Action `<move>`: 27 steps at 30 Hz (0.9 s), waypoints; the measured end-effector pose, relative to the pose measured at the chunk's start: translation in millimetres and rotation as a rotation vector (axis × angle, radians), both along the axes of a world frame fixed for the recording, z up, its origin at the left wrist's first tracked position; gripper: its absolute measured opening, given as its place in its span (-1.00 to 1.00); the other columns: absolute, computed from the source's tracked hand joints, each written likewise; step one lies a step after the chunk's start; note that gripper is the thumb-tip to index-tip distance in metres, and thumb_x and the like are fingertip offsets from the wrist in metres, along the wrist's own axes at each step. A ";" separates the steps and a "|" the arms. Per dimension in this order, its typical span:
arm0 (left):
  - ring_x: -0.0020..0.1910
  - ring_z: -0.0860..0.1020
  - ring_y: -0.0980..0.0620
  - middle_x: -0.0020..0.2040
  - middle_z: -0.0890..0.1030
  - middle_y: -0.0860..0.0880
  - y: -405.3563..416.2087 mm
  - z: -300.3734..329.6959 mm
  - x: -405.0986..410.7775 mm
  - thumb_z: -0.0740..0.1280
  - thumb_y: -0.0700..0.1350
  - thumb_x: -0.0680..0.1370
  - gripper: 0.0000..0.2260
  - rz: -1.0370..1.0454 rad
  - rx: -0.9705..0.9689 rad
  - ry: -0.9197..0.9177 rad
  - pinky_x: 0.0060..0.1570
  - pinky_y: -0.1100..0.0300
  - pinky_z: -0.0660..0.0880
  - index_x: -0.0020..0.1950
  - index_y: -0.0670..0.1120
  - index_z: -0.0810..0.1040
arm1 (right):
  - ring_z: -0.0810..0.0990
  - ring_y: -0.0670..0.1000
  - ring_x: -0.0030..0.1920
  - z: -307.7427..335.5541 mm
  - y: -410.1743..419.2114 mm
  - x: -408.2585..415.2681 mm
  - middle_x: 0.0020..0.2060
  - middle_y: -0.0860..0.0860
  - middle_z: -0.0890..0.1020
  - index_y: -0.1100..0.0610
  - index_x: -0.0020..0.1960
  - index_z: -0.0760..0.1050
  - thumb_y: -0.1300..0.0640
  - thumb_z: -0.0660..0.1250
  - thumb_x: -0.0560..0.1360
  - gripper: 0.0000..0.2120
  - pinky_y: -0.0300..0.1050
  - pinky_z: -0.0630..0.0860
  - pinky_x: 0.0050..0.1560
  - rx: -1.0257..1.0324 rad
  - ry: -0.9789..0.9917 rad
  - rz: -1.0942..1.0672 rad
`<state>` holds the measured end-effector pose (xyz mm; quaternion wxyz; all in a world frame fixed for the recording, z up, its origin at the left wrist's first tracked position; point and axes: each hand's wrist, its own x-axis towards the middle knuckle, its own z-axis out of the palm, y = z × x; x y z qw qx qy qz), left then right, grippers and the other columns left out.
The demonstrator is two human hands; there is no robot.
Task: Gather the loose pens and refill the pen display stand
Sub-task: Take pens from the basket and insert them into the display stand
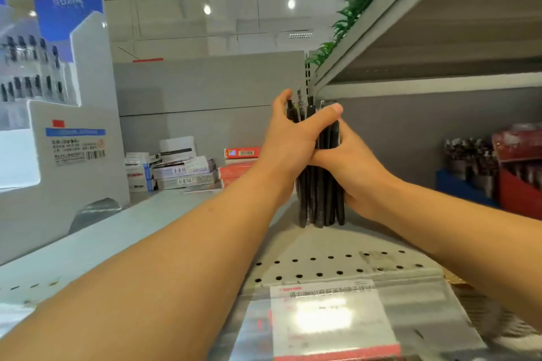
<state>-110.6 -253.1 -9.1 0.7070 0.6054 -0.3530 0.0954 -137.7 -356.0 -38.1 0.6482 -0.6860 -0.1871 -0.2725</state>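
Pens (319,196), a whole black bundle of them, standing upright on the grey perforated shelf (322,267), lower ends resting on the metal, tops up near the fingertips. Both hands are wrapped round the bunch: the left hand (293,138) grips high, thumb laid across the front, while the right hand (352,167) clasps the middle from the other side, fingers curled in. The two hands touch each other around the bundle.

Long axis runs near vertical, leaning only slightly; which end is the tip I can't tell from here. These look light and stiff, each one smooth plastic, so my guess is the bunch will want to slide apart or fan out if the squeeze eases. Holding round the middle, as now, seems the sound place, with the shelf squaring off the lower ends.

The display stand (58,102) sits well apart, over on the left, with rows of pens already showing behind its clear front.
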 end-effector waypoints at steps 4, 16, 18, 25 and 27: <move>0.18 0.60 -0.01 0.24 0.52 -0.02 6.3 4.2 1.7 0.52 0.14 0.29 -0.16 -0.001 0.007 -0.077 0.25 -0.05 0.54 0.50 0.24 0.23 | 0.72 0.02 0.08 -4.6 2.3 -3.9 0.09 0.01 0.72 -0.08 0.38 0.44 0.33 0.52 0.42 -0.37 -0.08 0.66 -0.03 -0.058 -0.005 0.016; 0.26 0.56 -0.06 0.34 0.53 -0.05 -0.8 3.7 -0.5 0.35 0.30 0.49 -0.32 0.002 0.119 0.038 0.32 -0.10 0.47 0.55 0.20 0.21 | 0.69 0.15 0.13 -14.2 -3.6 -11.4 0.10 0.17 0.71 0.12 0.27 0.55 0.35 0.48 0.43 -0.57 -0.01 0.62 0.08 -0.020 0.147 0.098; 0.33 0.51 -0.08 0.39 0.50 -0.04 -1.3 6.1 -0.4 0.22 0.34 0.55 -0.35 0.036 0.169 0.101 0.37 -0.12 0.41 0.57 0.10 0.20 | 0.68 0.18 0.15 -13.9 -1.7 -11.6 0.11 0.20 0.70 0.16 0.24 0.57 0.38 0.44 0.47 -0.63 0.07 0.61 0.16 -0.057 0.205 0.083; 0.33 0.47 -0.11 0.36 0.52 -0.09 -2.7 7.3 0.3 -0.04 0.35 0.62 -0.35 0.152 0.278 0.148 0.40 -0.09 0.31 0.48 -0.07 0.39 | 0.71 0.15 -0.01 -14.0 0.2 -7.2 -0.02 0.16 0.72 0.21 0.20 0.56 0.42 0.44 0.42 -0.63 0.05 0.61 0.01 -0.109 0.229 0.005; 0.29 0.53 -0.12 0.31 0.58 -0.09 -1.4 5.7 -3.0 0.00 0.36 0.61 -0.37 0.092 0.226 0.186 0.39 -0.14 0.37 0.40 -0.04 0.50 | 0.70 0.07 -0.11 -14.6 -2.0 -6.4 -0.13 0.09 0.72 0.20 0.15 0.56 0.42 0.42 0.41 -0.66 0.02 0.61 -0.04 -0.111 0.200 -0.018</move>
